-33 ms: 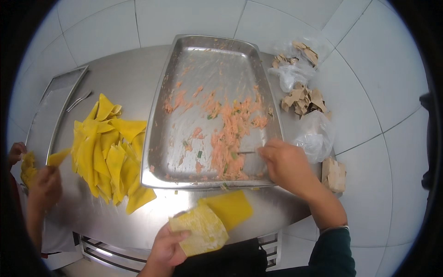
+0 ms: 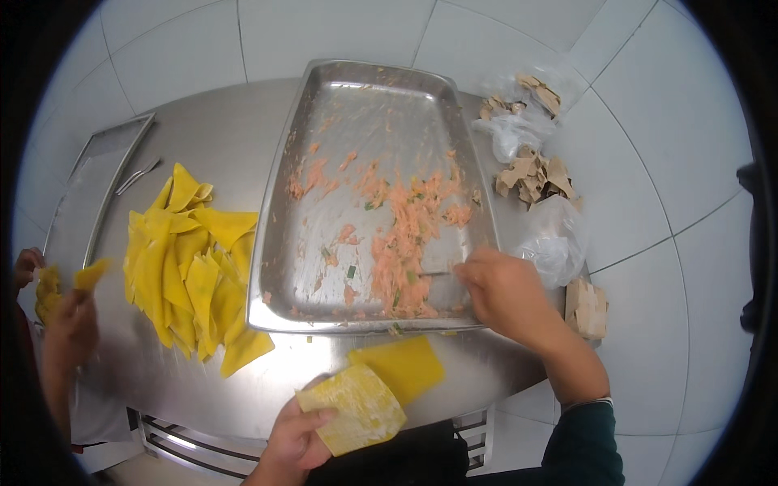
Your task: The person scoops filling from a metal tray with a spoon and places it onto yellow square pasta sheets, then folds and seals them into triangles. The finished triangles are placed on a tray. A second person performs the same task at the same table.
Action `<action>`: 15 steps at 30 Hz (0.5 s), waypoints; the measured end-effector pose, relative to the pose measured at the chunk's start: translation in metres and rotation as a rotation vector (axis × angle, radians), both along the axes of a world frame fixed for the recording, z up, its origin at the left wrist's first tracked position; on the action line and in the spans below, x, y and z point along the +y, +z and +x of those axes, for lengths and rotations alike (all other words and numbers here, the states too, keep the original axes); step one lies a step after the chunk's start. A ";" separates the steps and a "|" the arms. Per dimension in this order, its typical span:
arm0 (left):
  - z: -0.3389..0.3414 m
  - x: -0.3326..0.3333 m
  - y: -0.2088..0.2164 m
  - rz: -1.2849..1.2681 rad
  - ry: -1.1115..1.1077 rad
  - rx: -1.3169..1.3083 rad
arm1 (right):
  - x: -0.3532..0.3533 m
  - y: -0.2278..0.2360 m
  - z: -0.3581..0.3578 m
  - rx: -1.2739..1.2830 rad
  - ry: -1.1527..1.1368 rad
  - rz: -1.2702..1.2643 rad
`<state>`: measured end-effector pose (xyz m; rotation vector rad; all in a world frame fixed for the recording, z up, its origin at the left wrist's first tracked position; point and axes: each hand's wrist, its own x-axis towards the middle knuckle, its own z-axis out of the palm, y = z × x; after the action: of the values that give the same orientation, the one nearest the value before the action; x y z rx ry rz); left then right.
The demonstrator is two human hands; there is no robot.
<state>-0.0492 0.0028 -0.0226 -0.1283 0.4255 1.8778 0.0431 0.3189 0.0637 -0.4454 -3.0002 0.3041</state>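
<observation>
In my left hand [image 2: 298, 433] is a square yellow dough wrapper [image 2: 361, 409] dusted with flour, pinched under the thumb. Beside it, another yellow dough sheet [image 2: 409, 364] lies on the table's near edge, partly covered. My right hand [image 2: 502, 287] is closed around a thin metal utensil [image 2: 436, 273] over the right near corner of a deep steel tray [image 2: 365, 101]. The utensil's head is hidden at the pinkish-orange filling [image 2: 397, 259], which has green bits. Filling is smeared across the tray's floor.
Left of the tray lies a heap of folded yellow wrappers [image 2: 182, 275]. Beyond are forks [image 2: 138, 176] and a metal-framed rack [image 2: 105, 182]. A co-worker's hand [image 2: 71, 324] holds a yellow piece at far left. Crumpled brown paper [image 2: 531, 174], a plastic bag [image 2: 555, 243] and a brown block [image 2: 585, 308] stand right.
The co-worker's hand has shifted slightly left with its yellow piece. My left hand and its wrapper have moved very slightly; my right hand stays nearly in place.
</observation>
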 end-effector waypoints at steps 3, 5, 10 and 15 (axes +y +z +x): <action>0.002 0.007 -0.001 0.035 -0.046 -0.002 | 0.005 0.003 0.002 -0.014 0.148 -0.053; 0.002 0.012 0.001 -0.018 -0.056 0.004 | 0.006 0.004 0.002 0.021 0.143 -0.087; 0.005 0.027 0.008 -0.171 -0.084 0.038 | 0.002 0.001 -0.002 0.064 0.084 -0.056; 0.007 0.036 0.008 -0.203 -0.071 0.057 | 0.007 0.008 -0.003 -0.066 0.165 -0.213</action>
<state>-0.0420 0.0388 -0.0145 -0.1929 0.6518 1.7695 0.0397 0.3259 0.0721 -0.2275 -3.0879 0.6387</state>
